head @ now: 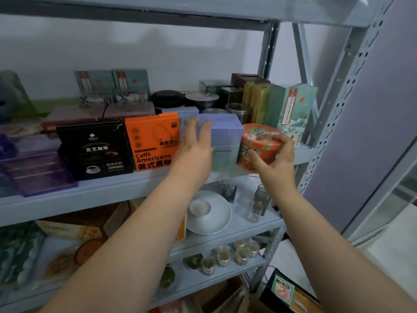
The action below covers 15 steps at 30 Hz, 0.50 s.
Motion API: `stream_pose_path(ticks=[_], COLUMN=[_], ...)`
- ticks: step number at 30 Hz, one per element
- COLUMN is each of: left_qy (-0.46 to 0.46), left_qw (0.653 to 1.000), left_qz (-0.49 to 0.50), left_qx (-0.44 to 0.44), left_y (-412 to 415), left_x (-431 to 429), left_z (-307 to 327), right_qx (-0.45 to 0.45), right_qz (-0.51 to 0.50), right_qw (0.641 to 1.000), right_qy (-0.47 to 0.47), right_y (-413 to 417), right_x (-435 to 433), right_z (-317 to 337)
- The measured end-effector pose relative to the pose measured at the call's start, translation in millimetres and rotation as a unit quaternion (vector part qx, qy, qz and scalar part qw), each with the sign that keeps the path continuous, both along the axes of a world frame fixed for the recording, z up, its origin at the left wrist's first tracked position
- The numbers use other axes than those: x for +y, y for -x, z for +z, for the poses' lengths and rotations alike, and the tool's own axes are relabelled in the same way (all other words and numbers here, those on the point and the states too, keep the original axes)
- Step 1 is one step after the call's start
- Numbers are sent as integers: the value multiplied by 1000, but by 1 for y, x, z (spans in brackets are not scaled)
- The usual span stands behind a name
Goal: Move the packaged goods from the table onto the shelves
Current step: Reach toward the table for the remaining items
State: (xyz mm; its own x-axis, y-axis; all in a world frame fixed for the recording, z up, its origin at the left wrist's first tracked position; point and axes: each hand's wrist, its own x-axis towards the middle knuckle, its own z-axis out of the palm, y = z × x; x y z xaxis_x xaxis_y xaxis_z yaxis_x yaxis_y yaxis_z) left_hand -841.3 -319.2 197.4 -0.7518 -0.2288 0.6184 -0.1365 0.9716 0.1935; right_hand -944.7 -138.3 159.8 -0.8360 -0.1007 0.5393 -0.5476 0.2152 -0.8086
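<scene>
A pale lavender box (224, 136) stands on the grey metal shelf (108, 190), just right of an orange Caffè Americano box (152, 141). My left hand (196, 145) grips the lavender box's left side, fingers over its top edge. My right hand (274, 158) holds a red instant-noodle bowl (258, 144), tilted on its side, at the shelf's front edge right of the lavender box and touching it. A black coffee box (94, 149) stands left of the orange one.
Behind the front row are jars, tins and tall green boxes (291, 111). A purple box (38, 172) sits at the far left. The shelf below holds a white plate with a cup (208, 213) and glass bottles. The perforated upright post (338, 105) rises at the right.
</scene>
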Motion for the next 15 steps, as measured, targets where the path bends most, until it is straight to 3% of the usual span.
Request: stream_pose_path(ticks=[2, 5, 11, 15], left_qy=[119, 200, 204, 182], left_qw=[992, 979, 968, 961], left_qz=[28, 37, 126, 163], left_qx=[14, -9, -71, -130], left_y=[7, 11, 20, 28], left_x=[-4, -1, 9, 17], left_z=[0, 7, 11, 19], right_qx=[29, 42, 138, 167], right_qz=[-7, -16, -29, -27], right_qw=[999, 994, 962, 949], right_qy=[-45, -100, -232, -266], right_y=[6, 13, 37, 52], right_x=[-2, -5, -14, -23], right_z=[-3, -4, 7, 9])
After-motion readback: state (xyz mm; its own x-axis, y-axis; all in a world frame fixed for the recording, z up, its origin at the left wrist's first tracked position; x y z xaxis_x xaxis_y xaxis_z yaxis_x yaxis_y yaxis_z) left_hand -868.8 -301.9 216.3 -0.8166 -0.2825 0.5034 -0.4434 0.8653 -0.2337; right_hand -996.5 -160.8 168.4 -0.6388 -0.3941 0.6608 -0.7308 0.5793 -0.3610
